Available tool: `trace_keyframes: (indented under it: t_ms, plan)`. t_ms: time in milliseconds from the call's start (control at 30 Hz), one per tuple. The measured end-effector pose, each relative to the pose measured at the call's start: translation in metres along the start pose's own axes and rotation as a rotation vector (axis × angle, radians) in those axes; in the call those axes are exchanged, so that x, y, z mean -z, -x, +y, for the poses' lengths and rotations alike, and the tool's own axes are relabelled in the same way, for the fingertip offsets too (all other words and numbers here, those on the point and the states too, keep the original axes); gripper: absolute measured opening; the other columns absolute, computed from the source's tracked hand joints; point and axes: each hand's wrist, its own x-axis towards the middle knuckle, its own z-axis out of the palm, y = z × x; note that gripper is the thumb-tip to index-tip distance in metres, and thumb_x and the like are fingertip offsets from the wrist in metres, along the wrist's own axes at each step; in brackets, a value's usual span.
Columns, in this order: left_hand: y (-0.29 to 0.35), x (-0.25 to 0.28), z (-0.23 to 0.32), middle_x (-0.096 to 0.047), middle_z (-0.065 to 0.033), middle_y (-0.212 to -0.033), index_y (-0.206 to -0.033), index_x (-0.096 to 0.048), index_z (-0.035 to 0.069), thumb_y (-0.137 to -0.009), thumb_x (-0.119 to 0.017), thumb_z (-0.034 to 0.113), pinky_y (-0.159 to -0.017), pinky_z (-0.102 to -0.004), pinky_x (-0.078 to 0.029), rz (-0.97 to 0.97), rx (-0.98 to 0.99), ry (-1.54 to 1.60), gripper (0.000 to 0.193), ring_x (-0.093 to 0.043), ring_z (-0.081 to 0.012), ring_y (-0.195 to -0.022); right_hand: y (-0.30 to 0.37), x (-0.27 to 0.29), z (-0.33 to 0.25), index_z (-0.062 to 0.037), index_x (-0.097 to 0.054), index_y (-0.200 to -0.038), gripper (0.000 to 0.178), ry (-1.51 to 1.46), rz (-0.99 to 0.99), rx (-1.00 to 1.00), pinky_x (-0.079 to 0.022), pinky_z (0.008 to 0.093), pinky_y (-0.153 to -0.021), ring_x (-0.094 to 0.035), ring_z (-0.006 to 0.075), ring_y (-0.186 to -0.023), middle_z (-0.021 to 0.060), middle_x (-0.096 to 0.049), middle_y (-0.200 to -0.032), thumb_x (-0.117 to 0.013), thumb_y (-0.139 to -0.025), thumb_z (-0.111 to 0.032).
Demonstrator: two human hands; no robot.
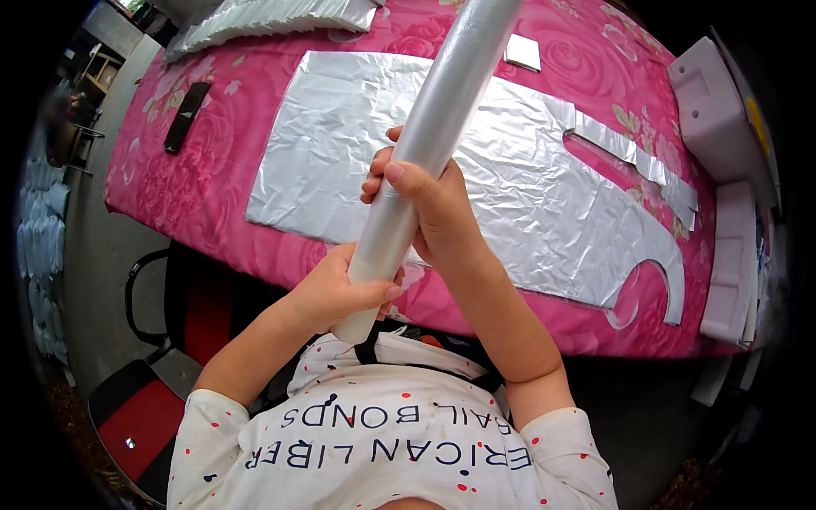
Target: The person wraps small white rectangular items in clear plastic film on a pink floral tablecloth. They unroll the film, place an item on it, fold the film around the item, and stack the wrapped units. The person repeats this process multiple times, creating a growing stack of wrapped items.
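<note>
A long, smooth, silvery-white roll of plastic film slants up and away over the table, in front of my chest. My left hand is wrapped round its near, lower end. Further up the roll, my right hand grips it with the thumb across the top. Beneath the roll lies a wrinkled, silvery plastic sheet, shaped like a flat apron with curved cut-outs and narrow strips at its right end. The roll hides part of this sheet.
A pink flowered cloth covers the table. On it are a dark oblong object, a small white square and a stack of whitish plastic. White foam boxes stand at the right edge; a red-and-black chair is at lower left.
</note>
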Motion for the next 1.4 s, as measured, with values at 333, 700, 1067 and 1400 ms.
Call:
trace_keyframes:
  t_ms: [333, 700, 1067, 1400]
  plan:
    - [-0.011, 0.013, -0.007, -0.055, -0.0044, -0.078, -0.099, -0.050, 0.001, -0.080, -0.063, 0.031, -0.058, -0.0277, -0.049, 0.039, -0.043, -0.054, 0.038, -0.056, -0.0126, -0.063, 0.008, 0.006, 0.022, 0.0027, -0.033, -0.119, 0.062, 0.034, 0.107, -0.021, -0.050, 0.0322, -0.074, -0.058, 0.0164, -0.080, 0.0076, -0.055, -0.086, -0.069, -0.075, -0.021]
    - [0.001, 0.046, -0.036, -0.053, -0.0036, -0.068, -0.098, -0.051, 0.004, -0.090, -0.047, 0.048, -0.051, -0.0245, -0.046, 0.013, 0.344, -0.058, 0.045, -0.053, -0.0109, -0.055, -0.031, 0.087, 0.002, 0.0025, -0.040, -0.114, 0.052, 0.050, 0.279, -0.059, -0.050, 0.0325, -0.081, -0.060, 0.0202, -0.088, 0.0122, -0.058, -0.095, -0.068, -0.077, -0.021]
    - [0.033, 0.076, -0.066, -0.055, -0.0054, -0.066, -0.104, -0.054, -0.002, -0.083, -0.055, 0.051, -0.051, -0.0269, -0.047, -0.091, 0.416, 0.002, 0.057, -0.055, -0.0137, -0.053, -0.042, 0.168, -0.074, -0.0023, -0.056, -0.107, 0.030, 0.540, 0.455, -0.082, -0.045, 0.0202, -0.064, -0.056, 0.0102, -0.078, 0.0071, -0.062, -0.097, -0.058, -0.085, -0.023]
    - [0.033, 0.079, -0.068, -0.055, -0.0063, -0.067, -0.106, -0.054, -0.002, -0.080, -0.059, 0.051, -0.050, -0.0254, -0.047, -0.124, 0.390, 0.090, 0.060, -0.056, -0.0137, -0.053, -0.039, 0.132, -0.062, -0.0040, -0.065, -0.094, 0.022, 0.876, 0.176, -0.286, -0.037, 0.0180, -0.054, -0.050, 0.0028, -0.061, -0.0027, -0.057, -0.071, -0.062, -0.084, -0.024]
